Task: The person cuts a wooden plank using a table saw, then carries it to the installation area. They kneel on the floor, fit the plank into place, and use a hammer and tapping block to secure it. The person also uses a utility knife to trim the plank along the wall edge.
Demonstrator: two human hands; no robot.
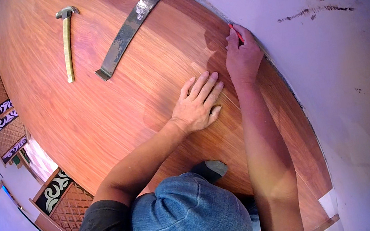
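Note:
My right hand (242,55) grips a slim red pencil (236,32), its upper end close to where the wood-plank floor (141,86) meets the white wall. Most of the pencil's length is hidden by my fingers. To the left, my left hand (197,105) lies flat on the planks, fingers stretched out and holding nothing. Ahead of it rests a long dark metal pull bar (134,24) with a bent lip at its near end. Farther left lies a claw hammer (68,42) with a pale wooden handle.
The white wall (331,58) with dark scuffs runs along the right, a narrow gap at its foot. My denim-covered knee (192,221) and a dark sock with a grey toe (215,168) are at the bottom. Wooden lattice furniture panels (71,208) stand at left.

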